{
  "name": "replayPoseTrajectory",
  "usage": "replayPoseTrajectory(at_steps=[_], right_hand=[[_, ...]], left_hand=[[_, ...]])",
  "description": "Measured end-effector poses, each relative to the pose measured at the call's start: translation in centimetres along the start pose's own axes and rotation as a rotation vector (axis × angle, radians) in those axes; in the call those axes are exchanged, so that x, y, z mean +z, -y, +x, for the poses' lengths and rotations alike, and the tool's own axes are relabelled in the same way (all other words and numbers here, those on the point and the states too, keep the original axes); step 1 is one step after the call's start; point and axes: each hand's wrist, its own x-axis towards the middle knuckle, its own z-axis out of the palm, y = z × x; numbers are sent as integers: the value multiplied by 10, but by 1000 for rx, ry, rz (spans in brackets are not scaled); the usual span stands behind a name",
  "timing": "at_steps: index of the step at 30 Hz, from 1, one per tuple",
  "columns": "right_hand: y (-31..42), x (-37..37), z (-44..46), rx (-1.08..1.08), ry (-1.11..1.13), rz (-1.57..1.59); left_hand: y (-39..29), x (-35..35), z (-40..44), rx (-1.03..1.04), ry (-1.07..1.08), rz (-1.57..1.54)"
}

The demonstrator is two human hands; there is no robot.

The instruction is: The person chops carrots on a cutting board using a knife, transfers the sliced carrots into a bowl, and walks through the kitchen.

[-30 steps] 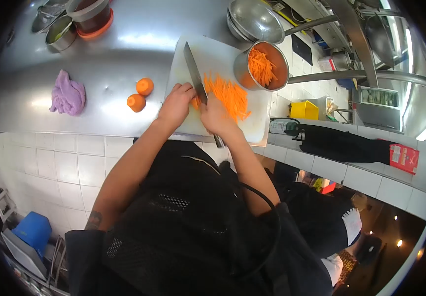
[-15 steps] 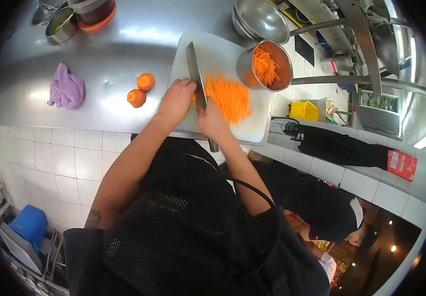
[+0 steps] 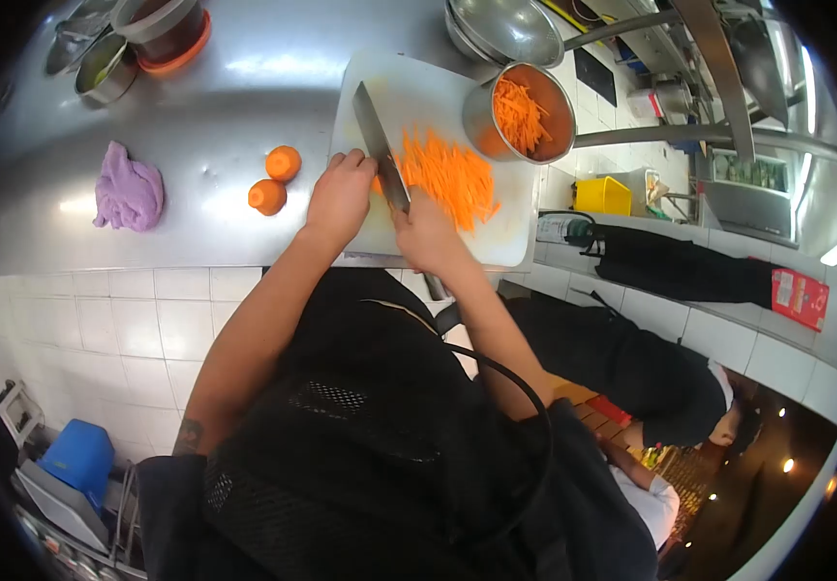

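Note:
With my right hand (image 3: 426, 230) I grip a large kitchen knife (image 3: 377, 140), its blade angled up and left across the white cutting board (image 3: 370, 82). Beside the blade, my left hand (image 3: 339, 198) has its fingers curled on a carrot piece; only a sliver of orange shows between fingertips and steel. Right of the knife spreads a pile of carrot strips (image 3: 449, 181). Two stubby carrot pieces, one upper (image 3: 284, 163) and one lower (image 3: 266, 198), sit on the steel counter left of the board. A metal pot (image 3: 481, 124) holding more strips stands at the board's upper right.
A crumpled purple cloth (image 3: 129, 190) lies on the steel counter (image 3: 210, 228). Stacked metal bowls (image 3: 505, 29) stand behind the pot. A brown-filled tub (image 3: 159, 27) and a small metal pot (image 3: 106, 77) are at the far left. A person in black (image 3: 660, 378) bends at lower right.
The blade now tilts further left at its tip, and the strip pile looks slightly more spread out. The view has shifted a little. Both hands stay over the board.

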Motion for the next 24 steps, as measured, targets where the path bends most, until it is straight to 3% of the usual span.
replayPoseTrajectory(at_steps=[2,3,5,9,11,12,14,17,21,23,24], right_hand=[[-43,43,21,-508,-460,-139],[-30,32,24,-511,-458,-139],[12,1,13,74,14,145],[0,6,6,47,23,41],[-17,33,18,-127,-181,106],[-9,26,24,-131,-182,106],[19,1,17,50,-16,164],[42,-17,-7,146,50,245],[6,12,18,34,-104,219],[25,-22,13,150,117,366],[23,-36,9,140,85,373]], left_hand=[[-1,-1,-4,4,14,-8],[0,-2,-3,2,11,-7],[2,-4,-6,53,41,16],[4,-6,-5,19,57,-15],[2,-10,-5,39,65,-12],[4,-9,-2,39,62,-10],[6,-5,-4,82,47,1],[9,0,-6,51,41,-1],[8,-3,-7,66,40,-27],[7,3,-7,69,3,-16],[1,6,-2,102,-4,-12]])
